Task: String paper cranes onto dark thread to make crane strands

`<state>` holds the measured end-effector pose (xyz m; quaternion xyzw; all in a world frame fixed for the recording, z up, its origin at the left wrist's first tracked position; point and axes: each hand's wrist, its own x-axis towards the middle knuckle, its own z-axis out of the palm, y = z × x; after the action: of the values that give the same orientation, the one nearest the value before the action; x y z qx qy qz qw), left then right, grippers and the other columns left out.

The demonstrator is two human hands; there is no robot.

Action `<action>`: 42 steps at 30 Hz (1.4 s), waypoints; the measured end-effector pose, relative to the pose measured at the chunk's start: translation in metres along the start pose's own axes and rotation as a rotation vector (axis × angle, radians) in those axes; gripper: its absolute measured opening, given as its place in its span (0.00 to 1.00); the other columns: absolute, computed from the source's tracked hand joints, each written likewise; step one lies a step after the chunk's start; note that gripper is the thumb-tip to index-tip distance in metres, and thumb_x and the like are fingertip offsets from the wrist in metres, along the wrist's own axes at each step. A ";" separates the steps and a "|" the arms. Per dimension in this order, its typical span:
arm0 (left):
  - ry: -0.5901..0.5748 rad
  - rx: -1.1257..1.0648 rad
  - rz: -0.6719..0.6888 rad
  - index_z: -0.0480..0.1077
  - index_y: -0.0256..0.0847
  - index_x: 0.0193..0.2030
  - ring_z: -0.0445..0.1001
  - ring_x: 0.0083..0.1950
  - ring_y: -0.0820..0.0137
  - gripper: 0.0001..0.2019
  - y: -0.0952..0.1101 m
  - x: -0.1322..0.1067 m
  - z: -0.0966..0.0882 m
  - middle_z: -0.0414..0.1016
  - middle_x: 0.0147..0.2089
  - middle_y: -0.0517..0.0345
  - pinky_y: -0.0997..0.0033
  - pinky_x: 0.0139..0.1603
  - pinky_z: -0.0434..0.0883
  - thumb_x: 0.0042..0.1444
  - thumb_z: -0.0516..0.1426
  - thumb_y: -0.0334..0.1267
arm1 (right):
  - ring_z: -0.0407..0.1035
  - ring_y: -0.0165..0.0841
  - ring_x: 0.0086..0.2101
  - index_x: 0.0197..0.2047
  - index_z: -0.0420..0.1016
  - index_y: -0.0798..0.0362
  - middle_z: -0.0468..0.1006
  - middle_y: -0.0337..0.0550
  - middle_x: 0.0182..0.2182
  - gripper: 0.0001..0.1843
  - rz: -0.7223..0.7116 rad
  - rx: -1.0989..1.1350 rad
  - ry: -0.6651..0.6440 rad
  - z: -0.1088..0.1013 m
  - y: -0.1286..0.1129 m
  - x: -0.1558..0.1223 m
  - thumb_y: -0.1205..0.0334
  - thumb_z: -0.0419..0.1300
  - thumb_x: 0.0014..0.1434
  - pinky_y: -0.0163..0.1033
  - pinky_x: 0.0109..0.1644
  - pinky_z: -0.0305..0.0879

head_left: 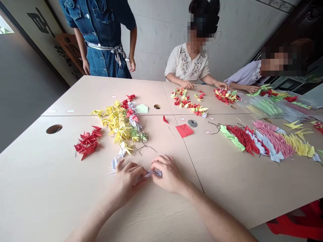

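Pale lavender paper crane (153,173) lies between the person's two hands, at 12 o'clock on the pale laminate table (37,191). Its long axis runs crosswise, roughly left to right with a slight tilt, and only its middle shows, so its exact shape is hidden. The left hand (127,179) and right hand (169,174) are together, knuckles up, clamped on either end of the paper. The right hand's fingers (158,163) sit just beside the exposed part, making that hand slightly the nearer, though the margin is small.

Just beyond the left hand, at 11 o'clock, lie more lavender cranes (114,163). Farther out at 11 o'clock is a heap of yellow paper cranes (117,122), tangled with dark thread (144,143). Red paper cranes (88,143) are bunched at 10 o'clock. A red paper square (184,130) and a grey disc (192,123) lie at 1 o'clock, and long strung rows of cranes (267,143) stretch out at 2 o'clock. Across the table, a seated co-worker's hand (187,84) rests beside a loose line of small cranes (188,102).
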<state>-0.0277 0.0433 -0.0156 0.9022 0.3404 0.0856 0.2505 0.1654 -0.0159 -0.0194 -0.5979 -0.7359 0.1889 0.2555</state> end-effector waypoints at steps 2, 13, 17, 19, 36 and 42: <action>0.007 0.008 -0.007 0.68 0.46 0.35 0.73 0.46 0.62 0.04 0.000 0.000 0.001 0.77 0.35 0.62 0.38 0.63 0.46 0.60 0.52 0.36 | 0.67 0.34 0.44 0.33 0.70 0.51 0.76 0.38 0.39 0.06 0.000 -0.024 -0.013 -0.003 0.002 0.000 0.70 0.62 0.53 0.41 0.49 0.56; 0.125 0.093 -0.040 0.72 0.49 0.35 0.73 0.42 0.64 0.07 0.001 0.002 0.010 0.77 0.32 0.65 0.42 0.61 0.44 0.62 0.53 0.36 | 0.65 0.35 0.43 0.37 0.69 0.51 0.75 0.39 0.40 0.07 -0.028 -0.108 -0.053 -0.010 0.001 -0.002 0.68 0.63 0.55 0.42 0.50 0.53; 0.123 0.096 -0.035 0.74 0.49 0.35 0.72 0.42 0.64 0.07 0.001 0.002 0.010 0.77 0.34 0.63 0.43 0.60 0.45 0.61 0.55 0.35 | 0.65 0.37 0.46 0.44 0.69 0.50 0.75 0.41 0.43 0.16 -0.051 -0.081 -0.072 -0.007 -0.001 -0.003 0.62 0.67 0.53 0.43 0.51 0.54; 0.132 0.094 -0.033 0.74 0.50 0.34 0.72 0.43 0.64 0.07 0.001 0.002 0.009 0.76 0.36 0.63 0.43 0.60 0.45 0.59 0.56 0.35 | 0.65 0.37 0.46 0.44 0.70 0.50 0.76 0.41 0.44 0.17 -0.051 -0.054 -0.057 -0.004 -0.001 -0.004 0.58 0.68 0.53 0.43 0.51 0.54; 0.108 0.159 -0.030 0.71 0.44 0.30 0.72 0.42 0.61 0.08 0.001 0.002 0.008 0.76 0.34 0.62 0.40 0.59 0.49 0.60 0.55 0.36 | 0.65 0.32 0.36 0.38 0.73 0.50 0.74 0.37 0.30 0.07 -0.182 -0.159 0.063 0.010 -0.002 -0.002 0.70 0.59 0.56 0.49 0.65 0.44; 0.112 0.148 -0.017 0.71 0.45 0.30 0.72 0.42 0.63 0.08 0.002 0.001 0.006 0.76 0.34 0.62 0.41 0.59 0.48 0.60 0.55 0.37 | 0.66 0.31 0.36 0.38 0.74 0.50 0.75 0.36 0.30 0.09 -0.151 -0.092 0.052 0.009 0.000 -0.001 0.72 0.59 0.55 0.48 0.64 0.45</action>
<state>-0.0240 0.0403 -0.0198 0.9091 0.3671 0.1084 0.1643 0.1604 -0.0168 -0.0269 -0.5564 -0.7801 0.1195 0.2601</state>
